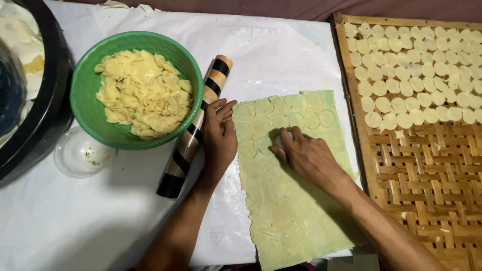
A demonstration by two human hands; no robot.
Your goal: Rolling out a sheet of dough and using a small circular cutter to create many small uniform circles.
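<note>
Nearest, a thin pale-green rolled sheet of dough (296, 200) lies on the white plastic covering (75, 221) of the worktop, its long axis running from the near edge away toward the far side, tilted slightly rightward at the top. Round outlines are pressed into its far half. The right hand (306, 155) rests on the sheet about midway along it, fingers (281, 138) curled down around something small pressed against the dough; what they grip is hidden, so I cannot tell its shape. The left hand (218, 138) lies flat and released at the sheet's left edge, fingertips touching the far left corner. Just left of that hand lies a cylindrical rolling pin with black and tan bands (193, 130), pointing diagonally away to the right. Farther left stands a green plastic bowl (88, 100) heaped with yellowish dough scraps, a small clear glass bowl (80, 155) in front of it. To the right, a woven bamboo tray (427, 170) carries rows of small pale dough discs (416, 75) at its far end.
</note>
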